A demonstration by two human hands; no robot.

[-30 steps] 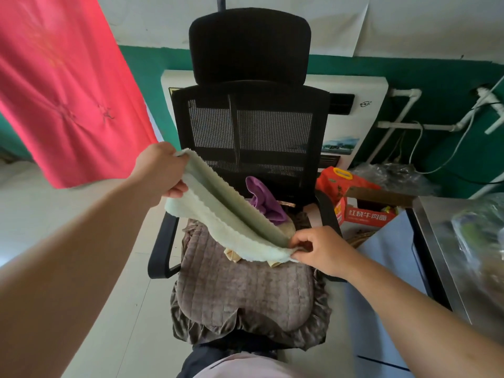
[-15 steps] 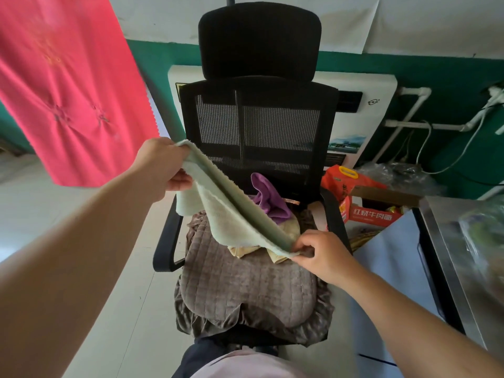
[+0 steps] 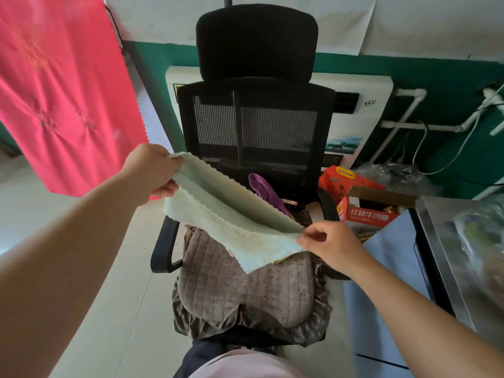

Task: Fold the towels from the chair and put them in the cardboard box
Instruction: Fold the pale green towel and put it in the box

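We face a wall [image 3: 441, 20] painted white above and deep green below, its green band running across the upper half of the frame. A red cloth [image 3: 62, 88] hangs at upper left. A white appliance [image 3: 365, 105] stands against the wall at centre, partly hidden. White pipes [image 3: 409, 110] and cables cross the green paint at upper right. Pale floor tiles [image 3: 114, 309] fill the lower left, brightly lit. A steel-edged desk [image 3: 436, 255] runs down the right edge.
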